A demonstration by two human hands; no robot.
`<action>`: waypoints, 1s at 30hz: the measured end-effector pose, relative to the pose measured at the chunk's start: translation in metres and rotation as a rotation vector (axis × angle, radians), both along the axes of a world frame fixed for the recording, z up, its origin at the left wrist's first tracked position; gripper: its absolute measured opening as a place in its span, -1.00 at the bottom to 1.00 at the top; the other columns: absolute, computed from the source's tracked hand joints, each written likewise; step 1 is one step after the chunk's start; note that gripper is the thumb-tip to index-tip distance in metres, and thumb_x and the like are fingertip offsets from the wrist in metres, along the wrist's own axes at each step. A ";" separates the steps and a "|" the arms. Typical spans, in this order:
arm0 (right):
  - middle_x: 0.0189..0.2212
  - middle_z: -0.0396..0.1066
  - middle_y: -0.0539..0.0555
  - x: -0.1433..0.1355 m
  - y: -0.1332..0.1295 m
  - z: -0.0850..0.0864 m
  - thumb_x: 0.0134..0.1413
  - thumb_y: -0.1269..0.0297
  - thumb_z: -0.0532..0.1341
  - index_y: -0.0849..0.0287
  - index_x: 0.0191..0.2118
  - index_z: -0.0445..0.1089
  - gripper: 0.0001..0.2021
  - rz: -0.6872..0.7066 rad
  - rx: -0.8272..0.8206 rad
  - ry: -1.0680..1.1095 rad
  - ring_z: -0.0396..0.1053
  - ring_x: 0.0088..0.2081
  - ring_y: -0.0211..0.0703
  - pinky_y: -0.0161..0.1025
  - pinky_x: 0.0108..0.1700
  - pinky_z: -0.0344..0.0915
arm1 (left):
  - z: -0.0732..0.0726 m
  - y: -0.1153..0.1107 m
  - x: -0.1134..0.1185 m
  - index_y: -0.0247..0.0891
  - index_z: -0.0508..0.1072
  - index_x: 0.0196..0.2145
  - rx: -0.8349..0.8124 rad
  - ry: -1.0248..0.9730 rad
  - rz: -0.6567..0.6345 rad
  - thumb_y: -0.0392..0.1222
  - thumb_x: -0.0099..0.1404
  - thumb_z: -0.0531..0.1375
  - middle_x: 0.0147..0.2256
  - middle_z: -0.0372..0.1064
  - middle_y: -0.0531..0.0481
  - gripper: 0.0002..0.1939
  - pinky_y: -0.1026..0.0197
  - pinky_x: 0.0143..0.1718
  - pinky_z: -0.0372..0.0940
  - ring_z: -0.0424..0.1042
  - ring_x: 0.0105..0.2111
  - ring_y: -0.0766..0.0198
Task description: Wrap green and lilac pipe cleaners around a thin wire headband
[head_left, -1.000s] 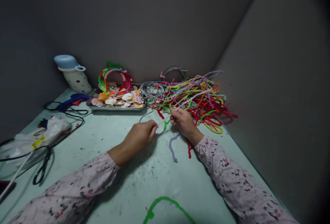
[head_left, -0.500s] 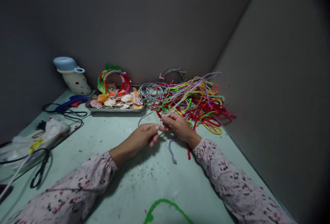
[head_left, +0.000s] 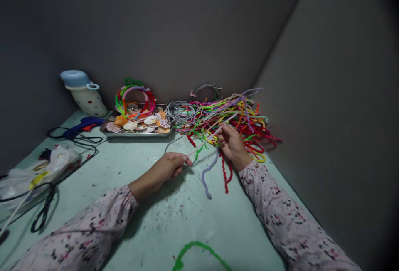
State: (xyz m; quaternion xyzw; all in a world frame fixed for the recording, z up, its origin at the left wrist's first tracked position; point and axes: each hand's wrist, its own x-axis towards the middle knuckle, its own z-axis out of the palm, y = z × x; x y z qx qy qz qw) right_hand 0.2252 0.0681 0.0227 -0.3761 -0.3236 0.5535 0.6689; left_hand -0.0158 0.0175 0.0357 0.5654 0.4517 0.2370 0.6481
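A pale pink pipe cleaner [head_left: 203,142] runs taut between both hands above the table. My left hand [head_left: 163,171] pinches its lower end between thumb and fingers. A thin grey wire [head_left: 169,143] curves up from behind that hand; whether the fingers also hold it is hard to see. Farther right and higher, my right hand [head_left: 232,146] is closed on the pink pipe cleaner, beside the heap of coloured pipe cleaners [head_left: 237,109]. A lavender pipe cleaner [head_left: 205,179] and a red pipe cleaner [head_left: 225,173] lie below the right hand.
At the back stands a metal tray [head_left: 137,134] of seashells [head_left: 131,125], with colourful hoops [head_left: 117,100] on it. Coiled grey wire [head_left: 179,113] sits beside it. To the left are a bottle [head_left: 85,98], a blue-handled tool [head_left: 82,125], black cable [head_left: 50,206] and a plastic bag [head_left: 64,154]. A green pipe cleaner [head_left: 196,244] lies in front.
My right hand has moved up and to the right, away from the left hand, and more of the pink pipe cleaner shows between them. The left hand has hardly moved.
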 end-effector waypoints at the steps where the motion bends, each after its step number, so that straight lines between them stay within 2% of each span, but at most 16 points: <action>1: -0.58 0.28 -0.15 0.000 0.001 0.000 -0.21 0.11 0.42 0.14 -0.42 0.37 -0.71 -0.012 0.001 0.008 0.17 -0.65 -0.46 -0.44 -0.71 -0.03 | 0.000 0.000 0.000 -0.35 0.47 -0.31 0.005 0.007 -0.002 0.06 0.23 0.10 -0.71 0.00 0.21 -0.62 0.34 -0.66 -0.22 -0.11 -0.73 0.48; 7: -0.58 0.27 -0.14 -0.001 0.003 -0.002 -0.28 0.18 0.43 0.14 -0.47 0.30 -0.69 -0.088 0.019 0.040 0.13 -0.64 -0.46 -0.44 -0.71 -0.06 | 0.005 -0.002 0.003 -0.31 0.44 -0.37 0.101 0.079 -0.027 0.04 0.25 0.07 -0.74 0.07 0.19 -0.66 0.35 -0.66 -0.14 -0.04 -0.74 0.46; 15: -0.58 0.25 -0.17 0.010 0.004 0.002 -0.23 0.17 0.41 0.12 -0.43 0.28 -0.69 -0.009 0.030 -0.016 0.08 -0.68 -0.47 -0.41 -0.72 -0.09 | 0.006 0.000 0.001 -0.30 0.45 -0.37 0.082 0.088 0.008 0.05 0.22 0.09 -0.72 0.05 0.20 -0.66 0.35 -0.67 -0.14 -0.05 -0.73 0.46; 23: -0.59 0.24 -0.15 0.020 0.008 0.004 -0.22 0.10 0.43 0.13 -0.40 0.35 -0.68 -0.147 0.049 0.062 0.05 -0.68 -0.48 -0.43 -0.71 -0.07 | 0.006 0.001 0.000 -0.31 0.43 -0.37 0.067 0.095 0.004 0.05 0.21 0.08 -0.71 0.04 0.20 -0.65 0.35 -0.69 -0.16 -0.06 -0.74 0.47; 30: -0.61 0.22 -0.15 0.025 0.010 0.002 -0.24 0.12 0.45 0.16 -0.46 0.36 -0.69 -0.250 0.074 0.050 0.08 -0.66 -0.49 -0.48 -0.71 -0.06 | 0.004 0.002 0.000 -0.29 0.45 -0.39 0.235 0.162 -0.046 0.05 0.25 0.06 -0.72 0.08 0.19 -0.65 0.35 -0.64 -0.09 0.01 -0.71 0.44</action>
